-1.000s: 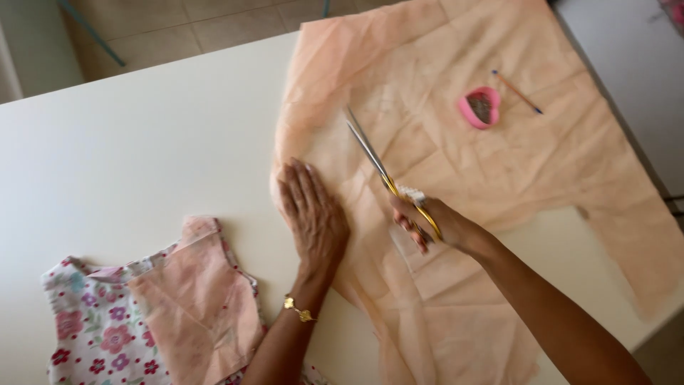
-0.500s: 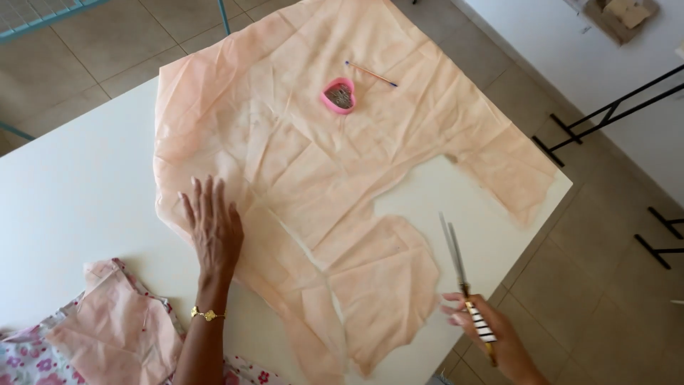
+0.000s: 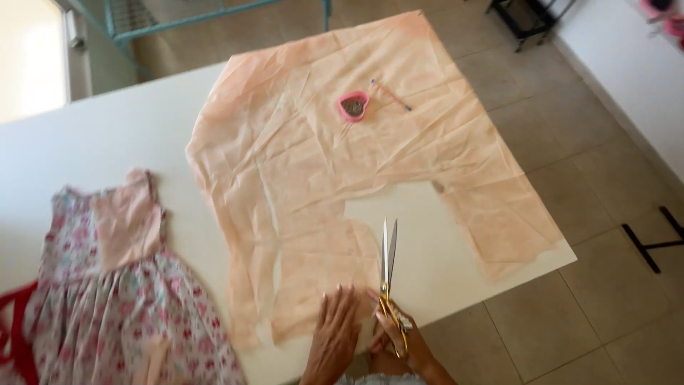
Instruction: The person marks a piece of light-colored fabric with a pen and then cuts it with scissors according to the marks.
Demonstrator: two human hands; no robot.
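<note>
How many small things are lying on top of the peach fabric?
2: a pink heart-shaped container near the fabric's far end, and a thin pencil just right of it.

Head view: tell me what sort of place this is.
Probably a home sewing room: creased peach fabric spread on a white table, gold-handled scissors in the right hand, a floral dress beside.

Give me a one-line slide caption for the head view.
Right hand holds scissors at peach fabric on white table; left hand flat beside it.
</note>
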